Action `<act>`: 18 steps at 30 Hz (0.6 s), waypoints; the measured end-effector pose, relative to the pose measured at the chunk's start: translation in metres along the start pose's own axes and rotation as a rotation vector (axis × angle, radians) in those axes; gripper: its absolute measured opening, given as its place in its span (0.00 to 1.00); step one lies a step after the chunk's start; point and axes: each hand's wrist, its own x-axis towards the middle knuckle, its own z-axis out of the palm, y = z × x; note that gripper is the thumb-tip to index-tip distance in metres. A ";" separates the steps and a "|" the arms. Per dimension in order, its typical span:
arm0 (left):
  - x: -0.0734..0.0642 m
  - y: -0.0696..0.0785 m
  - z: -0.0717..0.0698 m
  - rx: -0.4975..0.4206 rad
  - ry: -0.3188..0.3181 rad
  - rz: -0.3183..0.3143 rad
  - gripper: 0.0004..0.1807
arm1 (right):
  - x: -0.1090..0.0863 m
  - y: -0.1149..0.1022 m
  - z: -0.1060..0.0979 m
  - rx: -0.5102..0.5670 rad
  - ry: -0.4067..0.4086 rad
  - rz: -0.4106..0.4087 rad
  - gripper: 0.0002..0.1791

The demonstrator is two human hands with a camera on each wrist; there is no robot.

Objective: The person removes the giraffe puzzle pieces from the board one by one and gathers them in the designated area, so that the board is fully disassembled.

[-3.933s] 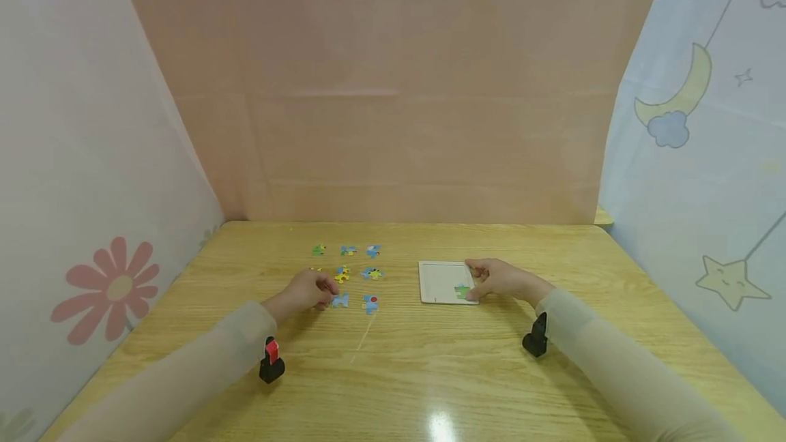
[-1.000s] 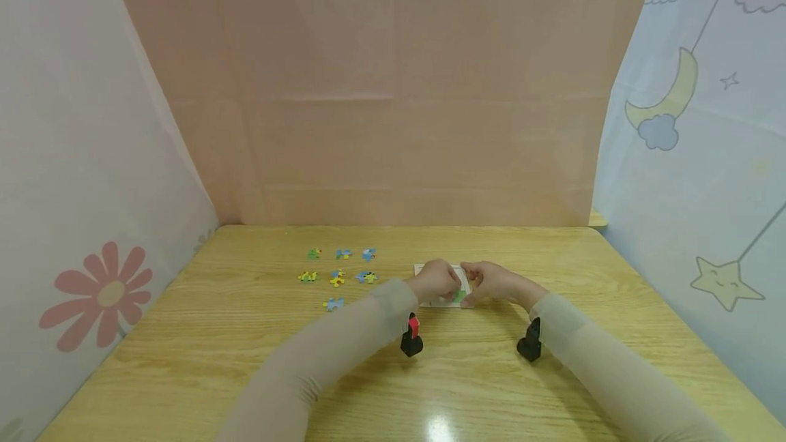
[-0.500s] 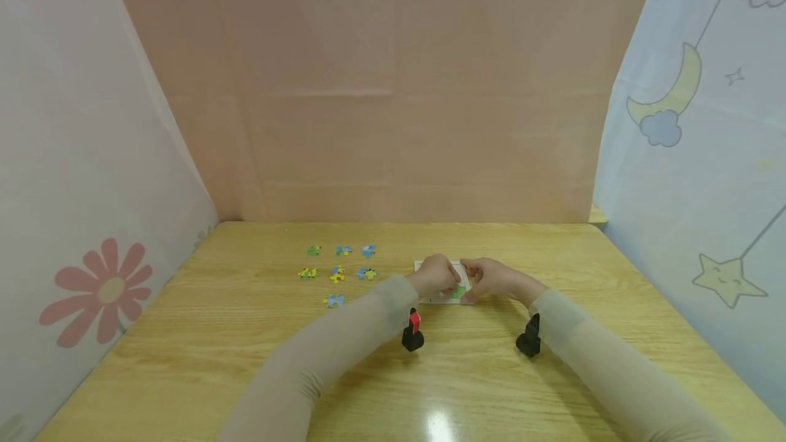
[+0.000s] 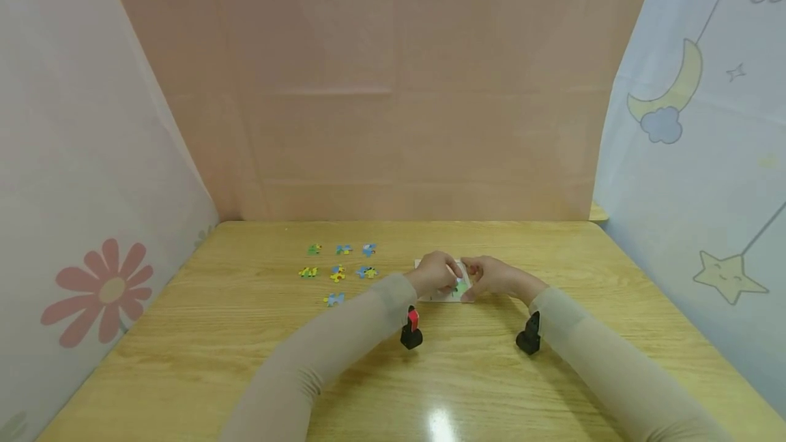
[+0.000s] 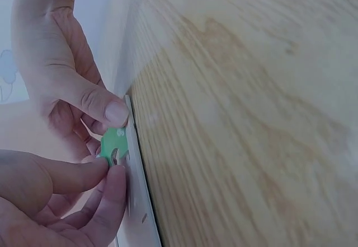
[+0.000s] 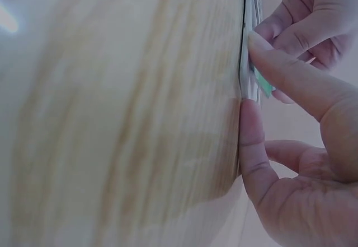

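My left hand is over the white puzzle tray. In the left wrist view, its thumb and forefinger pinch a green puzzle piece with a dark and white mark. That piece stands tilted up from the tray's surface near the front right corner. With the right hand I grip the tray's right side, the thumb on the near edge. The left hand hides much of the tray, so I cannot tell whether other pieces lie in it.
Several loose puzzle pieces lie in rows on the wooden table left of the tray, among them a yellow one and a blue one. The left sleeve covers the table beside them. A pinkish cloth hangs behind.
The left hand has moved right, from the loose pieces to the tray. Over the last half second the green piece has tilted in its fingers. The right hand has stayed on the tray.
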 end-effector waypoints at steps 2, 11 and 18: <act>0.003 -0.004 -0.001 -0.039 -0.009 0.004 0.05 | 0.001 0.000 0.000 0.003 -0.005 0.002 0.58; 0.008 -0.021 -0.016 -0.134 -0.004 -0.012 0.04 | 0.006 -0.001 0.002 -0.022 -0.002 0.014 0.58; -0.003 -0.019 -0.037 -0.209 0.009 -0.055 0.05 | 0.008 -0.002 0.003 -0.023 0.003 0.015 0.58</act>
